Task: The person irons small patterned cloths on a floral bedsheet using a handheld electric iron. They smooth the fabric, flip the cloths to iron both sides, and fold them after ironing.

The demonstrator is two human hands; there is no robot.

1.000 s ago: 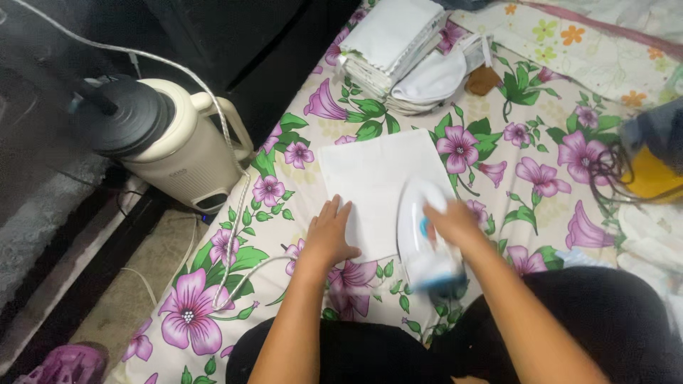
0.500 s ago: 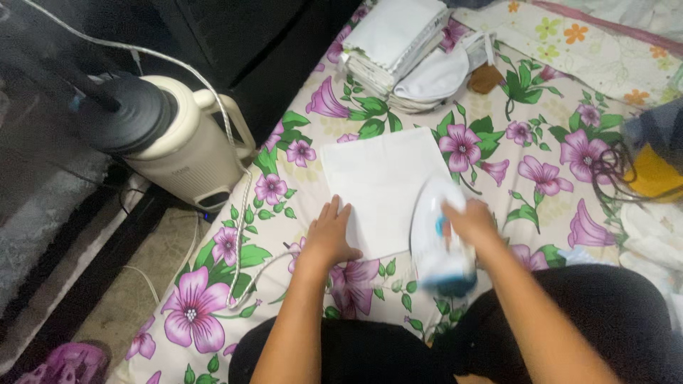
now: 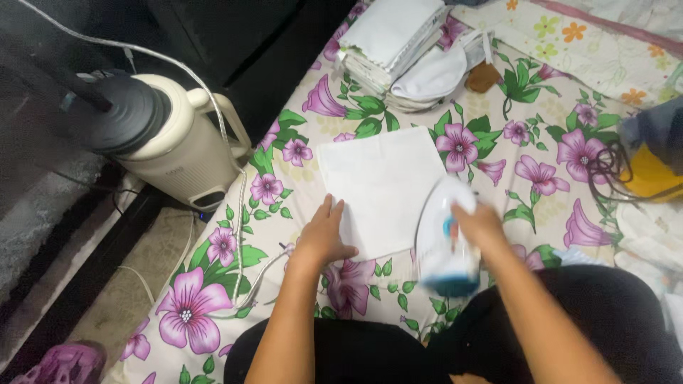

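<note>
A white folded cloth point(image 3: 380, 178) lies flat on the flowered sheet point(image 3: 526, 149). My left hand point(image 3: 324, 235) presses flat on the cloth's near left corner, fingers together. My right hand point(image 3: 478, 226) grips the handle of a white and blue clothes iron point(image 3: 445, 238), which sits at the cloth's near right edge and looks blurred. A white cord point(image 3: 238, 213) runs from the iron along the sheet's left edge and up past the jug.
A cream jug-shaped appliance with a black lid point(image 3: 160, 135) stands left of the sheet. A stack of folded white cloths point(image 3: 395, 39) and a white cap-like piece point(image 3: 434, 71) lie at the far end. A yellow object with dark cords point(image 3: 644, 171) sits at right.
My right hand has slid the iron to the right and slightly nearer, off most of the cloth. My left hand has stayed on the cloth's corner.
</note>
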